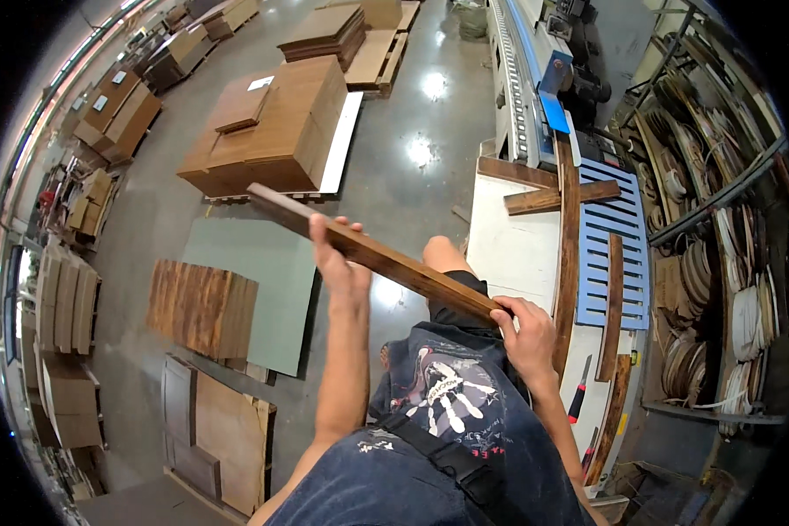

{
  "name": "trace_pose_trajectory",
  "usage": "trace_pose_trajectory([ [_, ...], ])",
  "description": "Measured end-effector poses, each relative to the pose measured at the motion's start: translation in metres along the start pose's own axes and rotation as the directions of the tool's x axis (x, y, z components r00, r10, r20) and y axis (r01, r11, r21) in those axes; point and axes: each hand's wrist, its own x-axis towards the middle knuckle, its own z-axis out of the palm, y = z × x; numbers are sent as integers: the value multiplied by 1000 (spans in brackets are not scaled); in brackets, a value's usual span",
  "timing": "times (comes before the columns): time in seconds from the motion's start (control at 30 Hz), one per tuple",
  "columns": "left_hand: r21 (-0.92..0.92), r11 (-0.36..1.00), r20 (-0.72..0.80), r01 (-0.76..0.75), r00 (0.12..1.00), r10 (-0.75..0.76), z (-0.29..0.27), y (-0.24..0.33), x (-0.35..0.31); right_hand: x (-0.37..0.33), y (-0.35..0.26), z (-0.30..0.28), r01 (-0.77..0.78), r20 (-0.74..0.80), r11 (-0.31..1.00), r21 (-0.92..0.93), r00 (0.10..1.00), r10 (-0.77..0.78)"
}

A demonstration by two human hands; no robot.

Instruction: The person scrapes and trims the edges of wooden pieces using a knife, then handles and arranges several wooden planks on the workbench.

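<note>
A long, narrow dark-brown wooden board [403,269] slants across in front of my body, its far end raised to the upper left. My left hand [340,254] is wrapped around it near that far end, thumb and fingers on opposite sides. My right hand [526,331] pinches its near end. To the right, a similar long wooden strip [568,237] runs along the white worktable [510,250]. Shorter wooden pieces lie beside it, one of them, a short board [563,197], crossing over the strip or close against it.
A blue slotted panel [594,263] and a red-handled tool [578,399] lie on the right. Beyond stands a long machine [522,79]. Racks of coiled edging [688,280] line the far right. On the left are stacked wooden blanks [203,307] and a large panel stack [272,131].
</note>
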Motion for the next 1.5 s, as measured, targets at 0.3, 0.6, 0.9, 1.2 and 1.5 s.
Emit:
trace_pose_trajectory([
  [0.3, -4, 998, -82, -65, 995, 64, -16, 1, 11, -7, 15, 19, -157, -84, 873, 462, 972, 220],
  [0.6, -99, 994, -148, -45, 988, 30, -61, -6, 17, 2, 23, 31, -18, -87, 974, 225, 995, 38],
  [0.9, -252, 964, -516, -84, 854, -61, -171, 7, 15, 43, -24, 78, 256, 82, 960, 109, 961, -266],
  [1.2, -292, 956, -592, -11, 787, -172, -227, -6, 54, 82, -50, 132, 180, 154, 984, 18, 971, -181],
  [1.5, -159, 983, -437, -91, 899, 13, -213, 51, 121, 170, -39, 242, -62, 185, 988, 139, 982, 35],
])
